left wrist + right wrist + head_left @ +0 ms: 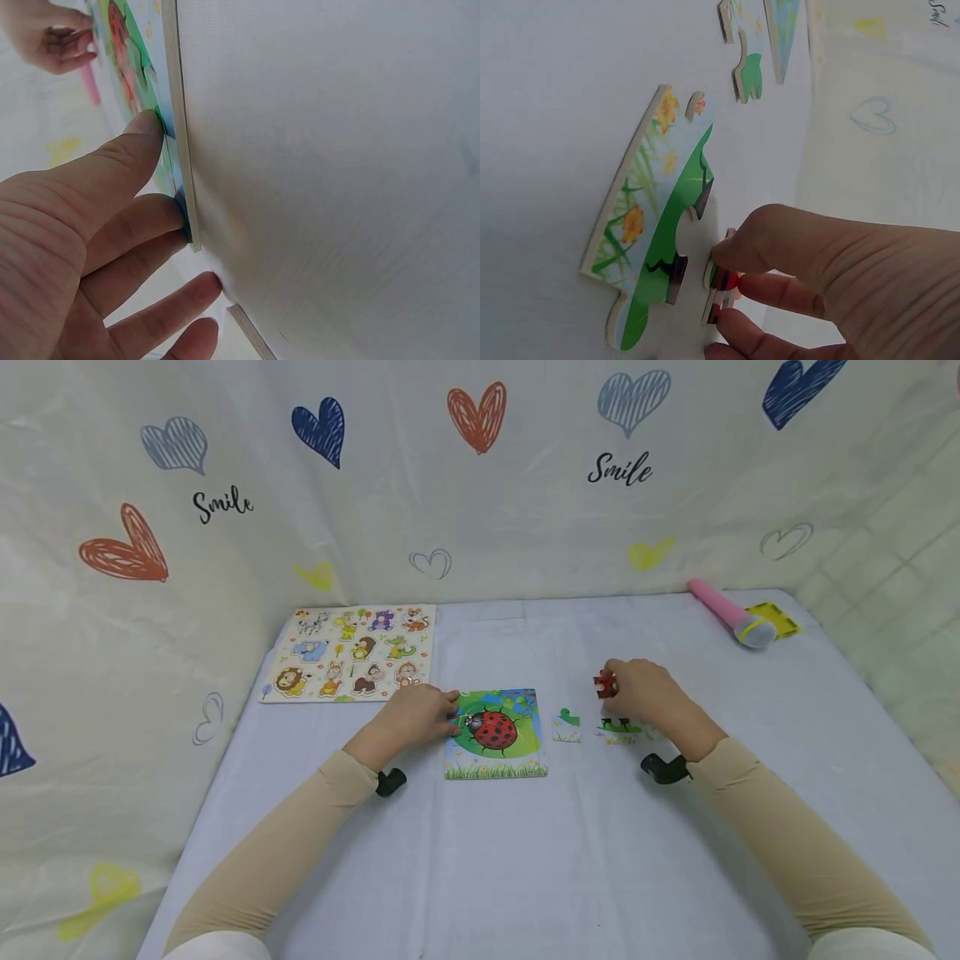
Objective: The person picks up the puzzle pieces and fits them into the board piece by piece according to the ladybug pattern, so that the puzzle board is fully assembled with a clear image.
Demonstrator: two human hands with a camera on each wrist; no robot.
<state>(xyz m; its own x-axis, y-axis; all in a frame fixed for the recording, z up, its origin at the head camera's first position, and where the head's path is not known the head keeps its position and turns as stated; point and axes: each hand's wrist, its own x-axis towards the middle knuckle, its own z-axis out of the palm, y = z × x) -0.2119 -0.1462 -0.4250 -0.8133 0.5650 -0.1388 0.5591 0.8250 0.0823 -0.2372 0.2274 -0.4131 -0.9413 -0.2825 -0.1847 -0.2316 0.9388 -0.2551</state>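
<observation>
A square ladybug puzzle [495, 732] lies on the table. The left hand [420, 714] rests at its left side; in the left wrist view, the thumb [139, 139] touches the puzzle's face and other fingers meet its edge. The right hand [648, 693] pinches a red puzzle piece [604, 684] between thumb and fingers, just above the tabletop. Below that hand lies a strip of puzzle with green hill and flowers [656, 210], partly covered in the head view. Between this strip and the ladybug puzzle sits a small green-and-white piece [567, 727].
An animal puzzle board [348, 653] lies at the back left, close to the left hand. A pink toy microphone [723, 610] and a yellow item [776, 620] are at the back right. A printed cloth [525, 527] hangs behind the table.
</observation>
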